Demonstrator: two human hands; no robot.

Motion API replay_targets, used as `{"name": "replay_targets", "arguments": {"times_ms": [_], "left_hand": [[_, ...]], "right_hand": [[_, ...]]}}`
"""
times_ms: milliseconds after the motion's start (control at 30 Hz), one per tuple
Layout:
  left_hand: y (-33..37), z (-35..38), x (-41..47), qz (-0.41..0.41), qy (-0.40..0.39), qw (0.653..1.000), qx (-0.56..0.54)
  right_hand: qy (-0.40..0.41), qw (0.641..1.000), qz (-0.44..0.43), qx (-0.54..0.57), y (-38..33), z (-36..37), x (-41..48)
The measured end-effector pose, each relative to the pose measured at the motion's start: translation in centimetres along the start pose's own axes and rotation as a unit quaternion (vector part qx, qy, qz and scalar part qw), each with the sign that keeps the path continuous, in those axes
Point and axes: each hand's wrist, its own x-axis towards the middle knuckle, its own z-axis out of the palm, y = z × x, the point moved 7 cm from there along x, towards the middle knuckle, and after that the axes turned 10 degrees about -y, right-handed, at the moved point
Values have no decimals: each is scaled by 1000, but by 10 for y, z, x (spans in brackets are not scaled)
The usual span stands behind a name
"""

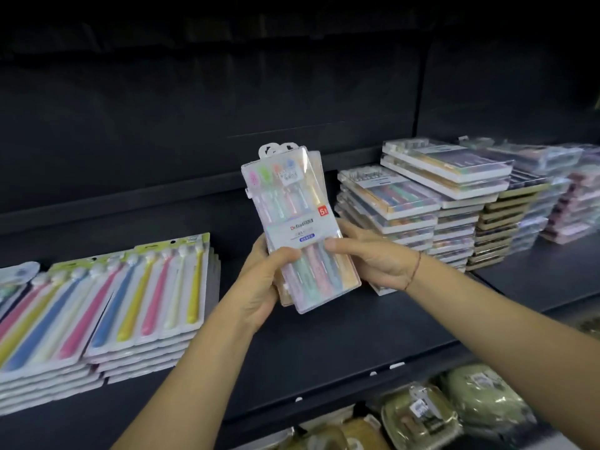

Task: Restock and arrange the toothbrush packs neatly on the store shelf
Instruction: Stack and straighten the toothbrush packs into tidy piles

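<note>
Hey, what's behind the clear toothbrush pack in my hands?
A second pack sits right behind the front pack, its edges peeking out at the top right and bottom left. Its contents, and any further packs, are covered.

1. Clear-wrapped green and tan packs [480,401] with small white labels lie side by side at the lower right of the frame.
2. Small white tabs [396,365] sit in a slanting row just above them.

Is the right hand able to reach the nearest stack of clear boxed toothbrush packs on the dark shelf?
Probably yes: the stack of clear boxed packs lies just beside the right hand, nothing between. But it and the left hand grip the held clear toothbrush packs.
</note>
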Motion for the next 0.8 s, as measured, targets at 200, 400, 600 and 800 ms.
{"name": "replay_targets", "arguments": {"times_ms": [200, 400, 600, 800], "left_hand": [[3, -5, -4, 16, -67, 989, 134], [-26, -12, -17, 0, -64, 985, 161], [-34, -9, -16, 26, -53, 988, 143], [-23, -22, -11, -1, 40, 982, 183]], "right_hand": [[12, 994, -55, -91, 8, 9, 8], [-3, 991, -29, -127, 47, 18, 3], [-14, 996, -4, -87, 67, 30, 6], [49, 997, -27, -59, 51, 42, 14]]}}
